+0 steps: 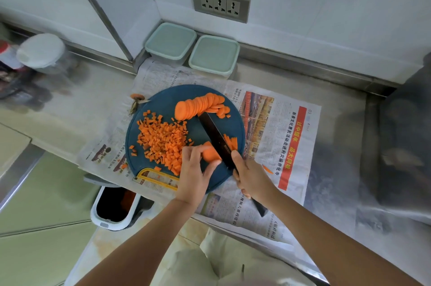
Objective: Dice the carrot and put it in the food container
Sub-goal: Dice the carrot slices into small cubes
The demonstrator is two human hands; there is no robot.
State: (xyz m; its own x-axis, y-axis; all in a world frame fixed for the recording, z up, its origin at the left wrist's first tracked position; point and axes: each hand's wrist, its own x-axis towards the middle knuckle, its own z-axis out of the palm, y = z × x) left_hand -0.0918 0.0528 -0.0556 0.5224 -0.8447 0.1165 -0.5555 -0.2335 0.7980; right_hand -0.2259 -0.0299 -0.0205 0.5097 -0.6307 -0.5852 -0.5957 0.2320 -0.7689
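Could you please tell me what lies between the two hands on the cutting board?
In the head view, a small stack of carrot slices, pinched by the left hand, and the blade of the knife that the right hand grips lie between them.

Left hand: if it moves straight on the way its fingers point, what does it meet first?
Probably the knife, its blade right behind the carrot piece that the left hand holds; depth is unclear.
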